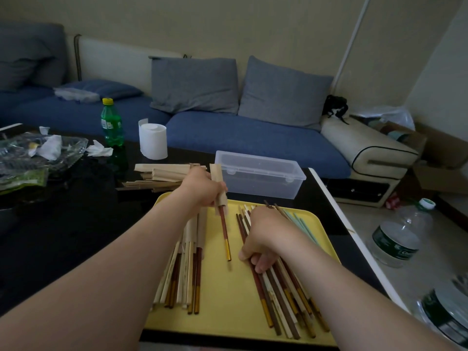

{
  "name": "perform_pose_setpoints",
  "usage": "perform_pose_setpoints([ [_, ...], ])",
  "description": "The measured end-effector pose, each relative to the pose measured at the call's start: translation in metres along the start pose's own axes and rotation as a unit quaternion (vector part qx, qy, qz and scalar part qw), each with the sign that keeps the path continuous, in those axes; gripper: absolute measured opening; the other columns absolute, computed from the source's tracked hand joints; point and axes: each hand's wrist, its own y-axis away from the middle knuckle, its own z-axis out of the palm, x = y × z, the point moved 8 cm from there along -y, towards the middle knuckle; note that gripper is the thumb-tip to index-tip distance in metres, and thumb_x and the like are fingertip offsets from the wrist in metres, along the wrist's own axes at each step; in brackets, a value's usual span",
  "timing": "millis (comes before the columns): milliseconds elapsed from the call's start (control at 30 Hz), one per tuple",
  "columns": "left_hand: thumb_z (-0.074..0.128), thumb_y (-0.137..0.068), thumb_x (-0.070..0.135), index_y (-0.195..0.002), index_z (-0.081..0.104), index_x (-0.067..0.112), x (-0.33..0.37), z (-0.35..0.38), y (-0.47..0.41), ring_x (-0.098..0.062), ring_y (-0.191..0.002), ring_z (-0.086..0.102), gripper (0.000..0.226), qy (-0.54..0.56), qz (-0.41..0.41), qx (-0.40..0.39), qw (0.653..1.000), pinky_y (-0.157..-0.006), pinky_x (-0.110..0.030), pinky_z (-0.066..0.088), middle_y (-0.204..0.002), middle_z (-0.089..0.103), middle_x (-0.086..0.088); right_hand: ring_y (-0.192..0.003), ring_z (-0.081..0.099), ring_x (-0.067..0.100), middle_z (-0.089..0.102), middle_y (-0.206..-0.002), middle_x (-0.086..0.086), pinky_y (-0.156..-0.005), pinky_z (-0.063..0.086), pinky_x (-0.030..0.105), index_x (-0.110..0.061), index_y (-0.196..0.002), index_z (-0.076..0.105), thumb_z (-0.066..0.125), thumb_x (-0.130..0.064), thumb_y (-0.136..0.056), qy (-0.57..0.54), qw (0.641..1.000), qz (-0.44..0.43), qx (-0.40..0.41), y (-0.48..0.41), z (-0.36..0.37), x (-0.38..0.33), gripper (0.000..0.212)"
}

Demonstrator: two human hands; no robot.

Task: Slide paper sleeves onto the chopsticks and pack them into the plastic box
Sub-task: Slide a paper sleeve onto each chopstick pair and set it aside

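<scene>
Your left hand point(200, 188) is at 12 o'clock over the tray point(228, 305), fingers point(222, 187) curled round a sleeve point(217, 174). A red chopstick point(224, 230) sticks out of its lower end, gold tip toward 6, tilted over the tray middle.

Your right hand point(260, 239) is at 3 o'clock on the tray, knuckles up. Its fingers point(260, 266) and thumb are curled onto the bare chopsticks point(283, 297), a loose heap running from 12 down to 5.

The sleeved chopsticks point(188, 269) lie bundled on the tray's 9 o'clock side, partly under your left forearm.

The box point(258, 173) is off the tray at 1 o'clock on the counter point(76, 224), lid off. Cannot tell what's inside.

The spare sleeves point(162, 174) are piled at 11 o'clock, just behind your left hand. Past them, further toward 11, stand a tissue roll point(152, 140) and a green bottle point(111, 122).
</scene>
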Motion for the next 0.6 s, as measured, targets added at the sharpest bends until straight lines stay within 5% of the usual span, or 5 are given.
perform_pose_setpoints([
  [233, 0.067, -0.102, 0.019, -0.121, 0.058, 0.016, -0.005, 0.002, 0.003, -0.023, -0.086, 0.078, 0.021, 0.05, -0.027, -0.021, 0.998, -0.064, -0.037, 0.066, -0.103, 0.076, -0.012, -0.078, 0.083, 0.019, 0.083, -0.087, 0.013, -0.081, 0.069, 0.034, -0.002, -0.107, 0.065, 0.084, -0.013, -0.093, -0.025, 0.999, -0.006, -0.032, 0.003, 0.007, -0.005, 0.026],
  [433, 0.066, -0.102, 0.021, -0.122, 0.063, 0.013, -0.006, -0.003, -0.002, -0.022, -0.083, 0.079, 0.022, 0.067, -0.023, 0.026, 0.997, -0.069, -0.04, 0.067, -0.101, 0.076, -0.011, -0.062, 0.074, 0.018, 0.081, -0.078, 0.01, -0.061, 0.062, 0.027, -0.005, -0.107, 0.07, 0.068, -0.026, -0.102, -0.13, 0.983, -0.124, 0.027, 0.015, -0.022, -0.014, 0.022],
  [600, 0.066, -0.102, 0.022, -0.12, 0.06, 0.014, -0.006, -0.006, -0.004, -0.023, -0.079, 0.079, 0.02, 0.11, -0.028, 0.053, 0.992, -0.065, -0.038, 0.066, -0.101, 0.075, -0.014, -0.057, 0.07, 0.013, 0.077, -0.075, 0.006, -0.051, 0.052, 0.024, -0.009, -0.106, 0.075, 0.066, -0.023, -0.102, -0.103, 0.975, -0.194, -0.04, 0.029, -0.021, -0.021, 0.017],
])
